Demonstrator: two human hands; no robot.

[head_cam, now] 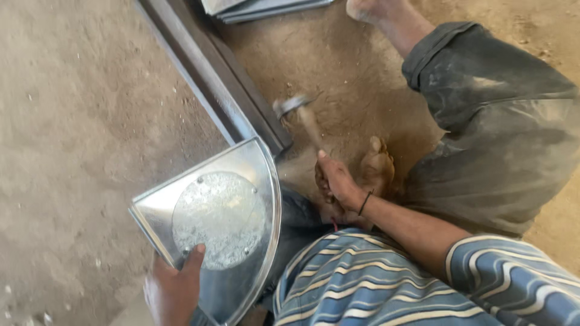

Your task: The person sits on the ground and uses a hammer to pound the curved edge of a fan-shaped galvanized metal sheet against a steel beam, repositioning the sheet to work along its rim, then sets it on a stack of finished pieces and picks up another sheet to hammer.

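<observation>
My left hand (pixel 175 287) grips the near edge of a shiny sheet-metal piece (pixel 241 175), a quarter-round shape with a riveted round disc (pixel 217 217) in its middle. The piece's far corner rests against the end of a long dark steel bar (pixel 211 72) lying on the dirt floor. My right hand (pixel 335 181) holds a hammer (pixel 302 115) by its wooden handle. The hammer's metal head is blurred and hangs just right of the bar's end, above the ground.
I sit on the dirt floor with my bare foot (pixel 377 166) beside the right hand and my trouser leg (pixel 495 127) stretching to the right. More flat metal sheets (pixel 260 9) lie at the top edge. Loose sandy ground (pixel 72 133) spreads left.
</observation>
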